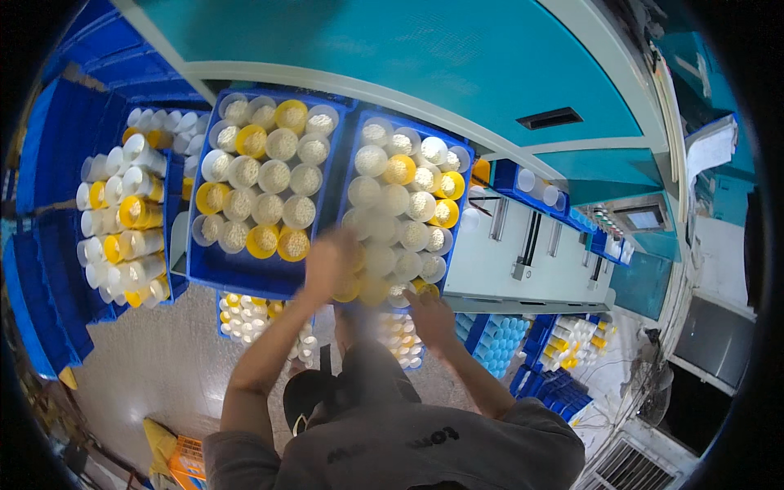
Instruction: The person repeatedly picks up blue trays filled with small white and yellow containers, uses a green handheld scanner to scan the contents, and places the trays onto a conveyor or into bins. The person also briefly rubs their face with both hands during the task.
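- Honestly, main risk: we knock spools over. Our left hand (328, 263) is motion-blurred, sweeping over the near rows of the right blue crate (356, 139); a fast swipe across upright cones could topple one into its neighbours or off the crate's near edge.
- Second risk: both crates overhang the machine ledge toward us; weight on the near rim could tip one.
- Left hand: grip unreadable through the blur, we cannot tell if it holds anything.
- Right hand (430, 317): fingers loosely spread, palm down, touching the near edge of the right blue crate, nothing clearly grasped.
- Yellow and white spools (398, 170) stand just beyond both hands, packed tight; the left blue crate (204, 269) sits just beside, touching.
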The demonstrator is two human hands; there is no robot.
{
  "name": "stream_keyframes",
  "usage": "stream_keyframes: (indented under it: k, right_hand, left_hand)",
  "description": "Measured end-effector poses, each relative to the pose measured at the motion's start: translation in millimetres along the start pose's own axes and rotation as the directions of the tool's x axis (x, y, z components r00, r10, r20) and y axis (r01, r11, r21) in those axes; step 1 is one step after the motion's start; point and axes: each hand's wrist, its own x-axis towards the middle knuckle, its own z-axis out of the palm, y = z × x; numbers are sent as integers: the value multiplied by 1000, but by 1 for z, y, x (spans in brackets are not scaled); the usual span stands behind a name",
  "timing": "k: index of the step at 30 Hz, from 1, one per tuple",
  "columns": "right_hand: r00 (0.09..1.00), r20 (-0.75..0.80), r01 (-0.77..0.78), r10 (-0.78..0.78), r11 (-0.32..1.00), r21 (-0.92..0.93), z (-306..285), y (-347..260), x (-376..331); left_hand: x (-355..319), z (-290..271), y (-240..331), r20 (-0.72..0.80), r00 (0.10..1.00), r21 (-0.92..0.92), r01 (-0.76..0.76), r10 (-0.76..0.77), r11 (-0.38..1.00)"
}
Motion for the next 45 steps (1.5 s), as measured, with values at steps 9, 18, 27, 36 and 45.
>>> stream_keyframes:
  k: [9, 18, 27, 36, 45]
  right_hand:
    - [969, -27, 243, -244, 969, -37, 59, 35, -3]
    - [982, 37, 178, -184, 976, 126, 28, 29, 15]
    - [944, -52, 327, -326, 945, 23, -69, -136, -40]
    - [585, -107, 807, -804, 565, 172, 24, -443, 89]
    - [589, -199, 803, -783, 594, 40, 139, -591, 164]
  left_hand:
    - [-109, 74, 30, 4, 992, 411, 110, -122, 905]
    - [-105, -9, 65, -74, 931, 17, 361, -358, 933]
    - [-245, -226, -33, -470, 781, -36, 448, -410, 893]
    - [-329, -385, -271, -787, 470, 240, 831, -400, 503]
    - [-314, -412, -375, -810, 487, 267, 803, -327, 533]
